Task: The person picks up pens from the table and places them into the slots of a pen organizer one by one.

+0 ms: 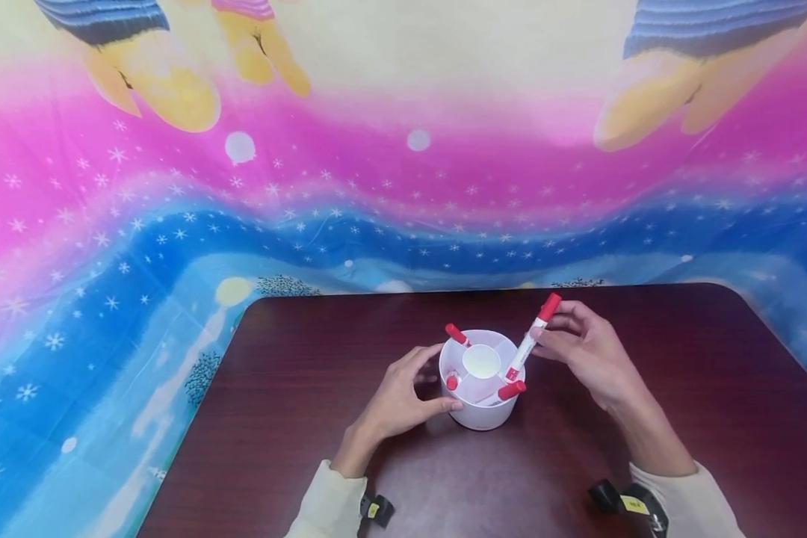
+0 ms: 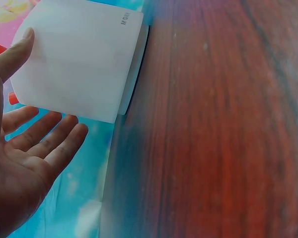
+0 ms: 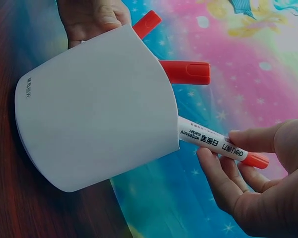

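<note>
A white round pen holder (image 1: 482, 418) with a central cup and divided compartments stands on the table. My right hand (image 1: 595, 359) pinches a red-and-white whiteboard marker (image 1: 528, 345) between thumb and fingers. The marker leans to the right, its lower end inside the rim at the holder's right side. Three other red-ended markers stand in the holder: one at the back left (image 1: 456, 335), one at the front left (image 1: 452, 382), one at the front right (image 1: 512, 390). Around the holder's left side, my left hand (image 1: 400, 396) touches it, thumb at the front, fingers extended.
The dark reddish wooden table (image 1: 296, 388) reaches back to a colourful cloth backdrop (image 1: 376, 187) with snowflakes. A black strap with a yellow label (image 1: 632, 504) sits at the right wrist, and another strap (image 1: 376, 511) at the left.
</note>
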Motion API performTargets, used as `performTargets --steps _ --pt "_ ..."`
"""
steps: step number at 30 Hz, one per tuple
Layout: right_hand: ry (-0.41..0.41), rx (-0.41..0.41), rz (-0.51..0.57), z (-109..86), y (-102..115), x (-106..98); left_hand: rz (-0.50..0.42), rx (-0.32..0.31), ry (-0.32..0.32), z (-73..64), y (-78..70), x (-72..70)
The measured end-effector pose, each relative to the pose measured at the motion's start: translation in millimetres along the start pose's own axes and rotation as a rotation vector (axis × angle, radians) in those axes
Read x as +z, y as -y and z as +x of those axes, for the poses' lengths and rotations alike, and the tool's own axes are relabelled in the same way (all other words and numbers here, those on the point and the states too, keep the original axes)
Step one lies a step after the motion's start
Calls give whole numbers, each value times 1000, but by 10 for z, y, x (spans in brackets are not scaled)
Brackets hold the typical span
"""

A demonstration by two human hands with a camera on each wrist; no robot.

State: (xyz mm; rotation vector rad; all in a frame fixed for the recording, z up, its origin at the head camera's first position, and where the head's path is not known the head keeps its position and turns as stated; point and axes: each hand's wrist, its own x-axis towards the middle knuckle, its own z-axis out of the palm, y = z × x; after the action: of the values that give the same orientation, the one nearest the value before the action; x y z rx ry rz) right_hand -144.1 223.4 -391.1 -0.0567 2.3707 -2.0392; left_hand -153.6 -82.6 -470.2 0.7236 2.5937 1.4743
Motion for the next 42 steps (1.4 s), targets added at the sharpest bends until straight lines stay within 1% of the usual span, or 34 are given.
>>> performTargets --steps 5,10,20,23,27,34,42 --pt "3 21 2 16 -20 35 -7 3 -1 -5 1 1" --pt "9 39 -28 38 -48 64 -4 6 -5 -5 3 2" --pt "20 29 -54 56 -63 92 26 12 -11 1 -12 -7" --pt "37 16 -63 60 -65 100 29 17 -13 0 -13 -11" --pt "40 -4 -95 51 -52 42 49 12 -12 6 -27 -7" --pt "1 -12 -149 29 -8 -97 84 11 -3 15 -82 -4" --pt "-45 -14 -217 17 35 -233 114 13 -1 47 -99 2"
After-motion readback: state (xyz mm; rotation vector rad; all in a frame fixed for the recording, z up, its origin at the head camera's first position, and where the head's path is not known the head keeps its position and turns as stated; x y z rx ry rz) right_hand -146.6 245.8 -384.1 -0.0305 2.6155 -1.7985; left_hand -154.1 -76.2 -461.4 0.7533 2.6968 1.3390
